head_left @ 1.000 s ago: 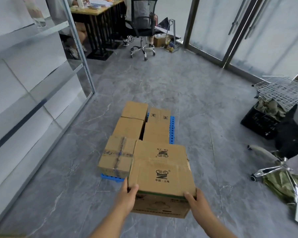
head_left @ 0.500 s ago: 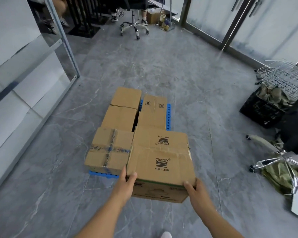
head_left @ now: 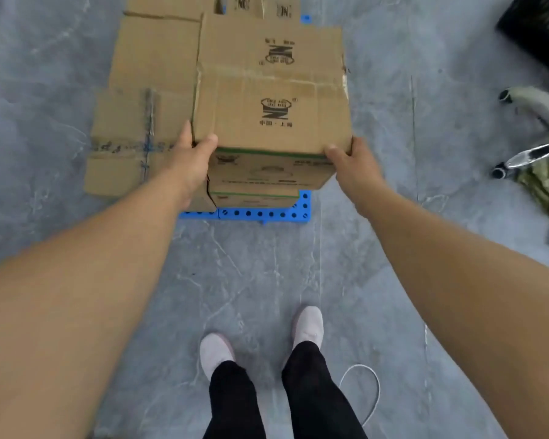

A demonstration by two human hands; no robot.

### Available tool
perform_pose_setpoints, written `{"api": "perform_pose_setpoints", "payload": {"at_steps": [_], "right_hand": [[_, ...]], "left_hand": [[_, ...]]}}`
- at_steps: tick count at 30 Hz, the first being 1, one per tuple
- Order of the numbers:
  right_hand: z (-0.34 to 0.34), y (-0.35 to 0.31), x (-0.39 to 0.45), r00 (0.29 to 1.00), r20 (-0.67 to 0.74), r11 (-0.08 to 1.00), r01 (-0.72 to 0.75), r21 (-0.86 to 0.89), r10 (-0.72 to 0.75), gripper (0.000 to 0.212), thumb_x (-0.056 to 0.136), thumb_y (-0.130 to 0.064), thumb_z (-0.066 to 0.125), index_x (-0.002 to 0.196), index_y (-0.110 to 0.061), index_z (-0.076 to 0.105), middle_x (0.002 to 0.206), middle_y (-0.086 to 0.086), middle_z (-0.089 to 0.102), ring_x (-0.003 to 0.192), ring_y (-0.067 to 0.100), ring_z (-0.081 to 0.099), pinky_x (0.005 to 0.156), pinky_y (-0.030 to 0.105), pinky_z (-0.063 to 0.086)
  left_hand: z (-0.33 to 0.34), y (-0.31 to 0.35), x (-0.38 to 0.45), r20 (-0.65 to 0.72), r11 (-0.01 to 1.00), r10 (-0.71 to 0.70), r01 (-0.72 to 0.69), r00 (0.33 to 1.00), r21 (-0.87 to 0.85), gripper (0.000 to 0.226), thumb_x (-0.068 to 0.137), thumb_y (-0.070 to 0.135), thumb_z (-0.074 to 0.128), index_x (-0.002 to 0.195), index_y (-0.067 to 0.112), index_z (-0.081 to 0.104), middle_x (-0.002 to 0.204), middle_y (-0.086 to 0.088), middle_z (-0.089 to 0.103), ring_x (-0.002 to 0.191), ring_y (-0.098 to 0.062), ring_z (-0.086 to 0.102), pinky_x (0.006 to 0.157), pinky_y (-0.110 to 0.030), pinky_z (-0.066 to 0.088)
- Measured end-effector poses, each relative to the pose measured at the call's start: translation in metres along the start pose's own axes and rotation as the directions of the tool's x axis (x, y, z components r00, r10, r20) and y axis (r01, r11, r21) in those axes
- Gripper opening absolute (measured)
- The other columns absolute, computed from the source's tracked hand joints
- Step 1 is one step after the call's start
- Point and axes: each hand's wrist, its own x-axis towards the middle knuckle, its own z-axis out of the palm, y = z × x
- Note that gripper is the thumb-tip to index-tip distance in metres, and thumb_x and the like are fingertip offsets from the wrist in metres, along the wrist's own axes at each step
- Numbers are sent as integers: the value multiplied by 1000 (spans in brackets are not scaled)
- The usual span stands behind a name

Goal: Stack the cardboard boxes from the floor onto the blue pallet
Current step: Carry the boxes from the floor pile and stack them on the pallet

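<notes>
Both hands hold a printed cardboard box [head_left: 271,87] by its near corners, above the front right part of the blue pallet [head_left: 263,213]. The left hand [head_left: 189,160] wraps the near left corner, thumb lying on the top face and the other fingers hidden down the box's side, so how they lie cannot be told. The right hand [head_left: 354,167] clasps the near right corner, thumb curled onto the top edge, its other fingers out of sight under or behind the box. Beneath the held box a lower box [head_left: 255,198] with a green stripe sits on the pallet; whether the two touch cannot be told. Just to the left a taped box [head_left: 130,141] stands on the pallet, with more boxes [head_left: 156,49] behind it. The person's feet in pale shoes [head_left: 308,326] stand on the grey floor [head_left: 251,274], a white cable [head_left: 374,394] near the right foot
</notes>
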Motion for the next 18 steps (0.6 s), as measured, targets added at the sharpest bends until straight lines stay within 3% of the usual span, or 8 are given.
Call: {"api": "perform_pose_setpoints", "payload": {"at_steps": [5, 12, 18], "right_hand": [[31, 33, 29, 1000, 17, 1000, -2, -2, 2, 36, 94, -32, 46, 126, -15, 41, 92, -8, 52, 76, 2, 49, 55, 18, 36], [52, 53, 49, 999, 23, 999, 36, -15, -35, 33, 95, -33, 44, 124, -18, 41, 90, -12, 50, 77, 3, 49, 55, 17, 38], [62, 64, 54, 998, 32, 999, 52, 5, -52, 36, 95, -33, 44, 127, -18, 39, 92, -12, 50, 76, 2, 49, 56, 16, 39]], "left_hand": [[13, -37, 28, 1, 997, 35, -35, 999, -62, 58, 97, 31, 43, 148, 28, 16, 142, 7, 41, 121, -12, 46, 104, -40, 36], [18, -63, 50, 10, 993, 25, -24, 1000, -112, 63, 98, 30, 41, 150, 30, 4, 152, 4, 28, 129, -16, 39, 111, -43, 27], [13, -72, 62, 9, 996, 71, -71, 997, -48, 57, 98, 29, 41, 148, 30, 14, 146, 10, 37, 128, -13, 40, 113, -42, 26]]}}
